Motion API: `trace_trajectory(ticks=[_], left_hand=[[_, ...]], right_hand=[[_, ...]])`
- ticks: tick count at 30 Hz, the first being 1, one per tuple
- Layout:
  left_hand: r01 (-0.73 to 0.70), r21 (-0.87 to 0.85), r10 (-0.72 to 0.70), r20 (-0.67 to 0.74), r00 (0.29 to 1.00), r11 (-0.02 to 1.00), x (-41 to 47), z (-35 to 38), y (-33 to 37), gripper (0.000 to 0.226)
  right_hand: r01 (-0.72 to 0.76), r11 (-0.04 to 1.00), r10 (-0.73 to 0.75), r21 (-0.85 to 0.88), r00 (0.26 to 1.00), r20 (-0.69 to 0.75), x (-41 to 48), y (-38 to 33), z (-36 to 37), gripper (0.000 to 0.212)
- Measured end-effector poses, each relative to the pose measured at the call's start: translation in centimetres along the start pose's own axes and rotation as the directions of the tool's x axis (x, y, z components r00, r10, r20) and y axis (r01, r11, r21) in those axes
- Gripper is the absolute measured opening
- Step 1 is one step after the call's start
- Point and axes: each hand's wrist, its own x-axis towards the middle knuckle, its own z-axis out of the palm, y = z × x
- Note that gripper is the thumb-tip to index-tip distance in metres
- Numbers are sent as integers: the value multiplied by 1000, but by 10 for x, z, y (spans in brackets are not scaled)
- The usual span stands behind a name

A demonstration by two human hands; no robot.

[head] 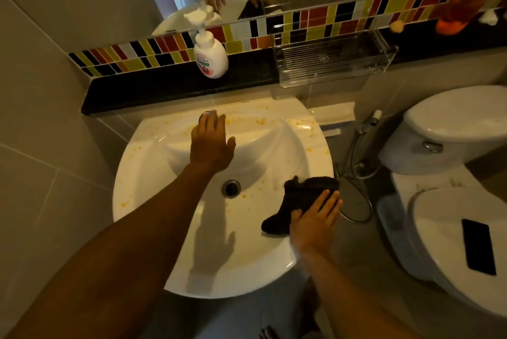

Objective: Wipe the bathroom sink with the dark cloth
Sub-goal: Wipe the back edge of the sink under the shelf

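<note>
A white bathroom sink (153, 201) fills the middle of the head view, speckled with yellow-orange spots along its back rim and bowl. The drain (231, 188) sits at the bowl's centre. A dark cloth (299, 196) lies crumpled on the sink's right rim. My right hand (315, 223) rests flat on the cloth's near part, fingers spread. My left hand (211, 146) reaches over the bowl to the tap (210, 115) at the back rim, fingers covering most of it.
A white pump soap bottle (210, 56) stands on the dark ledge (170, 88) behind the sink. A clear plastic rack (334, 61) sits right of it. A white toilet (444, 168) stands close on the right, with a spray hose (359, 146) between it and the sink.
</note>
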Motion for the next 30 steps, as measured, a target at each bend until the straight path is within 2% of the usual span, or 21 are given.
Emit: trace_trajectory(ticks=[4,7,9,14,20,24,27,30], left_hand=[[160,-65,-151,125,981,985,31,0,-5,79],[291,-173,-272,127,954,941,48,5,-5,67],[331,-223,-315,102,944,917,50,7,-2,59],[312,-234,-316,25,949,921,48,9,0,42],[261,-230,-273,-21,962,937,48,12,-4,38],[260,-240,-273,-26,962,935,48,15,-5,36],[254,-236,-273,-50,961,938,49,18,-7,32],[252,-220,-270,-52,961,942,49,18,-7,29]], right_hand=[[19,999,-21,-50,999,-30,28,-1,-6,83],[70,989,-83,-128,992,-95,52,-4,-6,78],[81,983,-100,-162,988,-115,65,-9,-6,72],[109,959,-130,-261,989,-65,101,-24,-9,67],[264,907,-279,-327,960,2,172,-56,-19,68],[422,843,-429,-334,902,55,216,-87,-20,66],[567,728,-582,-385,808,90,238,-113,-16,62],[619,666,-634,-416,764,121,247,-122,-13,61]])
